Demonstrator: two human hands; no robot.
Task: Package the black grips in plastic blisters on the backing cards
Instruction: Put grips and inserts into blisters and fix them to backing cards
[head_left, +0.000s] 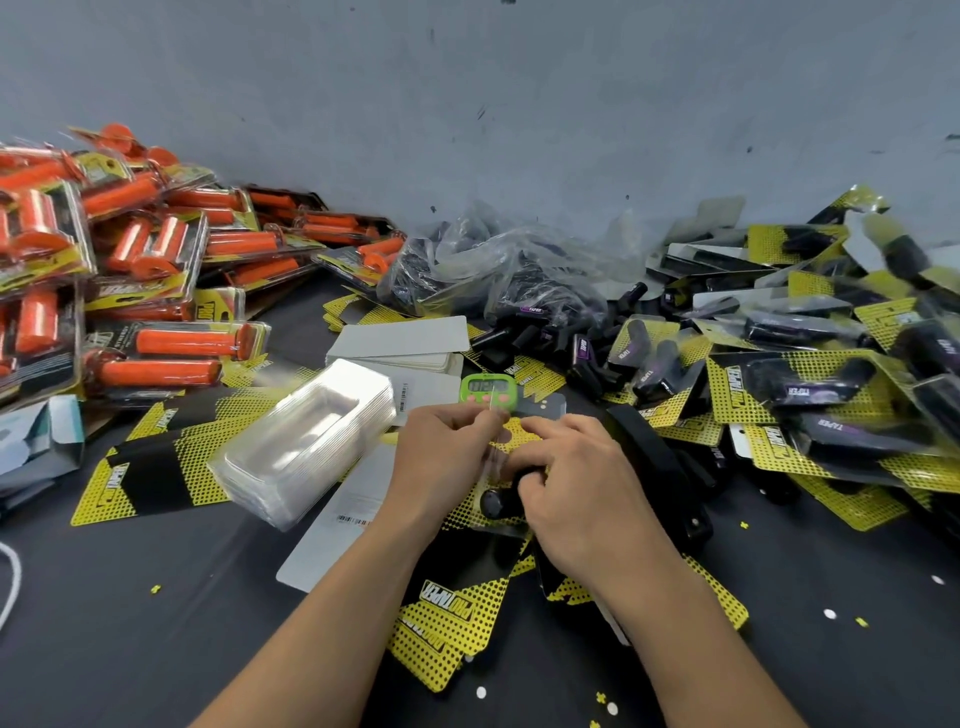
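Now, from the left: the stack of empty blisters (306, 441) lies just beside my left hand (447, 452), which pinches the top edge of one clear blister (494, 460) over the backing card (460, 514) on the table (156, 649). My right hand (576, 493) curls round the black grip (503, 501), which lies on that card, under the plastic as far as I can tell. To do this well, I judge, I should seat the grip fully in its pocket, square the blister's rim to the card, and hold both flat before reaching for what looks like a black stapler (660, 467) just right of my hand. Finished packs (810, 395) pile further right.
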